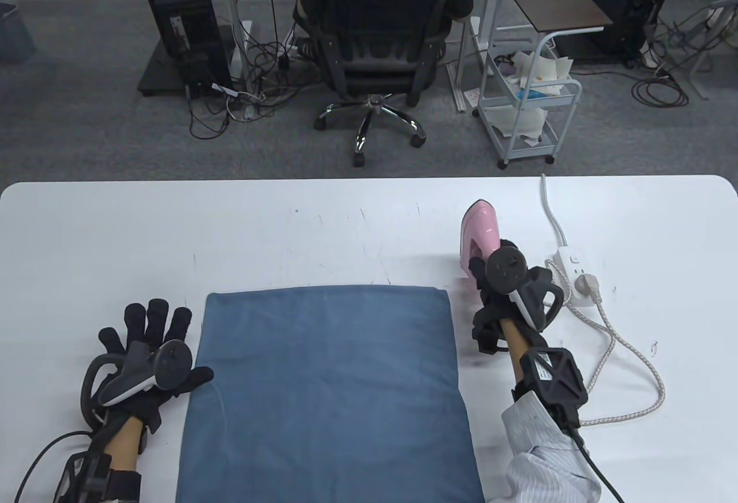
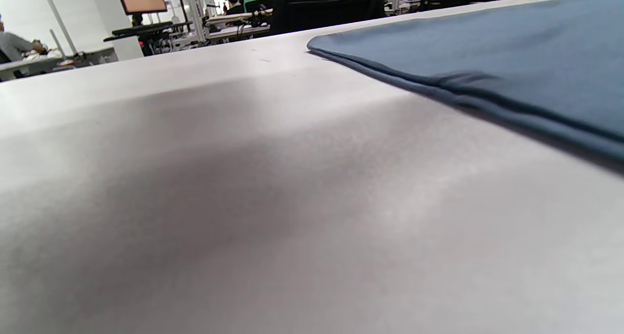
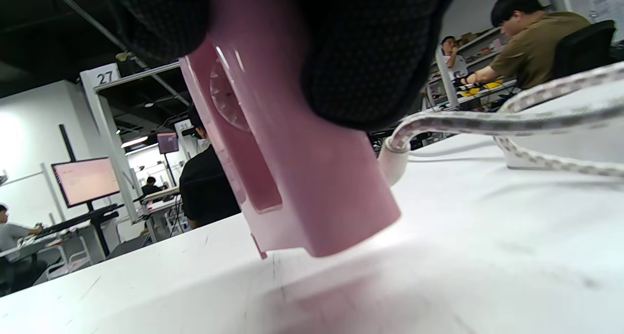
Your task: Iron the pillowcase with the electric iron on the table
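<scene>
Iron off the cloth.
Right hand gripping pink iron beside blue pillowcase; left hand flat, fingers spread, holding nothing.

A white power strip is located on the surface at right. Beyond the far edge, an office chair and a wire cart are seen.

Even overhead light, soft shadows on the table; wrist views blurred up close, foreground glove unfocused.
</scene>
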### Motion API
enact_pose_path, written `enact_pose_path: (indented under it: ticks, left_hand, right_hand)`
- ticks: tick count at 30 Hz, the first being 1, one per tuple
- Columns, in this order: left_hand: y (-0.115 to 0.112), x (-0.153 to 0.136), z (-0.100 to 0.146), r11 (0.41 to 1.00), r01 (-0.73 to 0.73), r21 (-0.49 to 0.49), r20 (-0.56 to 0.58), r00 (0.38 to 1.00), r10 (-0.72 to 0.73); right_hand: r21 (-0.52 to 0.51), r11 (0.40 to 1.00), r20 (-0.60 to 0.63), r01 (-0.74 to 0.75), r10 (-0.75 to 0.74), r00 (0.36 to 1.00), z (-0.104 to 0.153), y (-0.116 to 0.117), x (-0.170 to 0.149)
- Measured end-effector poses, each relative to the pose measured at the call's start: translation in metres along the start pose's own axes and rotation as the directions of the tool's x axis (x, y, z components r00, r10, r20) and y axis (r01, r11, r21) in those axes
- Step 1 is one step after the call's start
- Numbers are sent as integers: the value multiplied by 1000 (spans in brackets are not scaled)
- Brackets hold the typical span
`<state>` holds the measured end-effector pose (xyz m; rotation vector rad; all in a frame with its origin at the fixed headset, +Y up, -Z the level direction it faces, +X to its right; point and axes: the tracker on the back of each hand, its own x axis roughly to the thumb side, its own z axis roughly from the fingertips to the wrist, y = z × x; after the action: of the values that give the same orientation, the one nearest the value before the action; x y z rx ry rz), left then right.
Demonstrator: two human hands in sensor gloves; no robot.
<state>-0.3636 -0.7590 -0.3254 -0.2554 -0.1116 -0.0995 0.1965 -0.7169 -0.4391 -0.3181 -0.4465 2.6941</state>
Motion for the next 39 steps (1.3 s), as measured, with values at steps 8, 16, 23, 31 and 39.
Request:
enact_pose_path:
  ticks: [8, 16, 23, 31, 39]
  left_hand:
    - [-1, -5, 0, 999, -35, 0, -12, 999, 35]
    - [-1, -3, 0, 1000, -17, -13, -12, 1000, 17]
    - [-2, -4, 1, 1000, -17, -9, -8, 1000, 17]
    - [-2, -4, 2, 1000, -21, -18, -15, 1000, 21]
    - [-3, -3, 4, 1000, -2, -27, -29, 1000, 1]
  right_hand:
    - [19, 997, -32, 76, -75, 997, 6, 18, -10]
    - [108, 994, 2, 0, 0, 1000, 18, 22, -13]
    - [465, 881, 36, -90, 83, 996, 14, -5, -9]
    - [441, 800, 162, -407, 374, 913, -16, -78, -20]
    - [239, 874, 105, -422, 409, 906, -54, -59, -68]
